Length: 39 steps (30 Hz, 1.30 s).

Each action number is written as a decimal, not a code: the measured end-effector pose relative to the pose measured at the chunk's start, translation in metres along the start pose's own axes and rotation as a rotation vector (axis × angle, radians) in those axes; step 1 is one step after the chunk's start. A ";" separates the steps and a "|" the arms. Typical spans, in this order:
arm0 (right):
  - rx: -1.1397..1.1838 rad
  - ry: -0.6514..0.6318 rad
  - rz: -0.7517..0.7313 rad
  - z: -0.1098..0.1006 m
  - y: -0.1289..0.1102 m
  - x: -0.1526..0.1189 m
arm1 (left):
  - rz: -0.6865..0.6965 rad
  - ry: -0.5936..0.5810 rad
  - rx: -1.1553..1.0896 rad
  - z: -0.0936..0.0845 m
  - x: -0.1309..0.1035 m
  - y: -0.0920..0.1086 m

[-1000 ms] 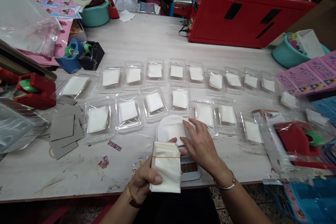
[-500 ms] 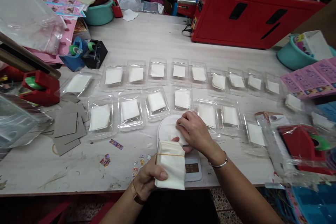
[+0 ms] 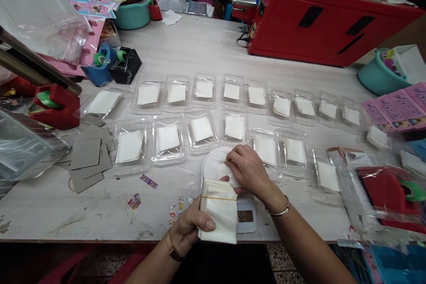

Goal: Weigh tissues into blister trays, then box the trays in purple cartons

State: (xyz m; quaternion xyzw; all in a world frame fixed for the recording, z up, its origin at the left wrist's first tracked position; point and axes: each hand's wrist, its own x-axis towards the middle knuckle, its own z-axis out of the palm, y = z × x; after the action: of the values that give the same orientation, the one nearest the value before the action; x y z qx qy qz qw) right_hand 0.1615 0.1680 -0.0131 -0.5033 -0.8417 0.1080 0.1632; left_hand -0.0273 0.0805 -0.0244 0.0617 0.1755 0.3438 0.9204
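A thick stack of white paper-like squares, bound by a thin rubber band, is gripped in my left hand, thumb on its front. My right hand is bent over the round plate of a white digital scale. Its fingertips are pinched together at a pale sheet on that plate; whether they grip the sheet is hard to make out. Behind and beside the scale, clear plastic trays lie in two rows, each with a small white stack in it.
Grey card pieces and loose stickers lie at the left. Tape dispensers stand on both sides. At the back are a large red machine and a teal basin. Pink printed sheets lie at the right.
The whole view has shifted slightly, so the scene sits a little further right. Both hands keep nearly the same pose over the scale.
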 end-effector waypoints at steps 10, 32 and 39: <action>0.029 0.011 0.009 0.001 -0.001 0.000 | 0.014 0.017 -0.011 0.000 0.000 -0.004; -0.061 -0.029 -0.022 0.009 -0.001 -0.001 | 0.026 0.061 0.015 -0.001 0.002 -0.007; -0.046 0.021 -0.092 -0.005 -0.003 -0.007 | -0.011 -0.013 0.030 0.000 -0.011 -0.001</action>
State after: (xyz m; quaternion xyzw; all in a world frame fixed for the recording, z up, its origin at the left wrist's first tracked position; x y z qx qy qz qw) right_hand 0.1637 0.1607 -0.0087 -0.4689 -0.8644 0.0757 0.1650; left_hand -0.0341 0.0727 -0.0219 0.0768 0.1752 0.3355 0.9224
